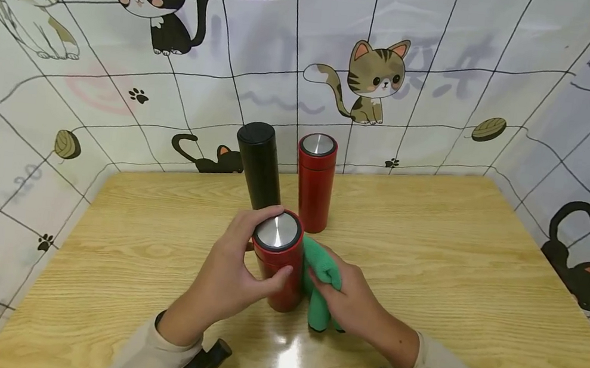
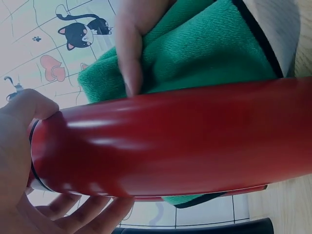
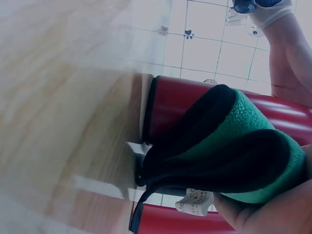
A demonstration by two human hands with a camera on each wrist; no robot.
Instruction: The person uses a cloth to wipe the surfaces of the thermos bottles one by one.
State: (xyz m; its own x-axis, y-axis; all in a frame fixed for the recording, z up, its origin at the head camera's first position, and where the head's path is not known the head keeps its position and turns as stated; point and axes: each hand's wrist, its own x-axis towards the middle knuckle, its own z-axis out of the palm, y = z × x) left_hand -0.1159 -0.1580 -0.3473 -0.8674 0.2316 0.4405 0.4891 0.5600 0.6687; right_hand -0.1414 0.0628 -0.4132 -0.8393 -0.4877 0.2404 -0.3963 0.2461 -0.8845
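A red thermos flask (image 1: 285, 279) with a silver-topped lid (image 1: 278, 231) stands upright on the wooden table. My left hand (image 1: 234, 273) grips it near the top, fingers around the far side and thumb on the near side. In my right hand (image 1: 355, 301) is a green cloth (image 1: 322, 271) with dark edging, held bunched against the flask's right side. In the left wrist view the cloth (image 2: 204, 53) lies along the red body (image 2: 170, 141) and also shows behind it. A white label (image 3: 195, 202) hangs from the cloth in the right wrist view.
Behind the held flask stand a black flask (image 1: 260, 165) at the left and a second red flask (image 1: 315, 183) at the right. The wooden table (image 1: 429, 246) backs onto a white wall covering (image 1: 262, 84) with cat drawings.
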